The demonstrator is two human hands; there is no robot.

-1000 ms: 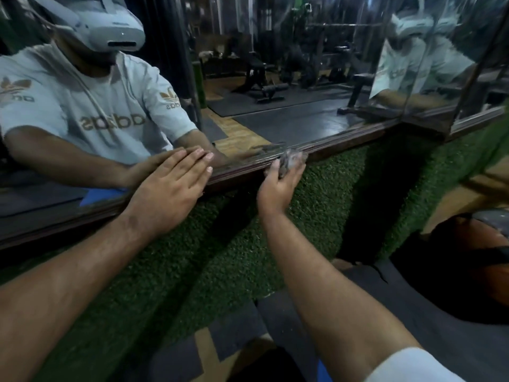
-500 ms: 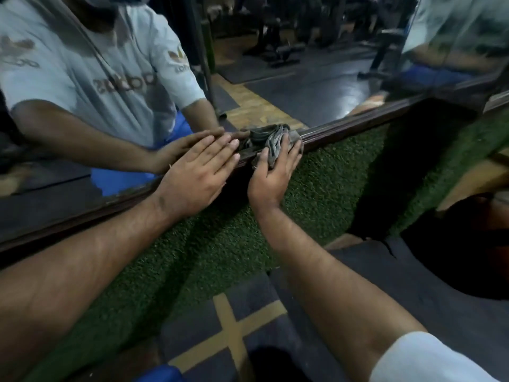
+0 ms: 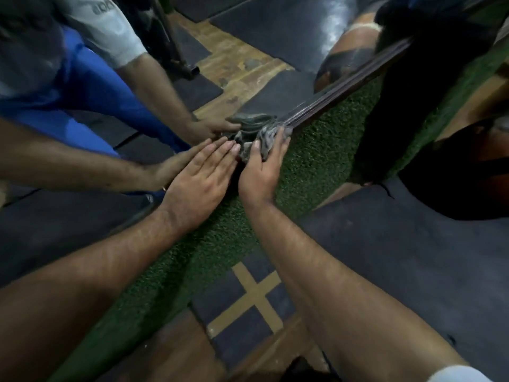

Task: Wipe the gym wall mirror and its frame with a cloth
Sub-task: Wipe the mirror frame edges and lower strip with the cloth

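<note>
- At the centre of the frame, my right hand (image 3: 261, 172) presses a crumpled grey cloth (image 3: 257, 139) against the bottom rail of the dark wooden mirror frame (image 3: 338, 91), fingers curled over the folds and gripping it.
- Just left of it, my left hand (image 3: 203, 175) lies flat, fingers straight and together, holding nothing; its fingertips (image 3: 230, 146) reach the glass edge and sit just beside the cloth.
- The wall mirror (image 3: 275, 31) fills the upper half of the frame; in it I see the reflected arms, cloth, rubber floor mats and wooden floor strips.
- Below the frame runs a band of green artificial turf (image 3: 311, 150), and lower still a dark floor mat with a yellow cross (image 3: 254, 296).
- I judge the step in hand to be wiping the frame's lower rail, with the cloth bunched where glass meets wood.
- The next move, as I read it, calls for a steady slide of the cloth along the rail toward the upper right, keeping pressure in the groove while the left hand braces.
- Writing: at the upper left the reflected grey T-shirt sleeve (image 3: 110, 31) carries dark mirrored lettering, cut off by the frame edge and too blurred for me to read.
</note>
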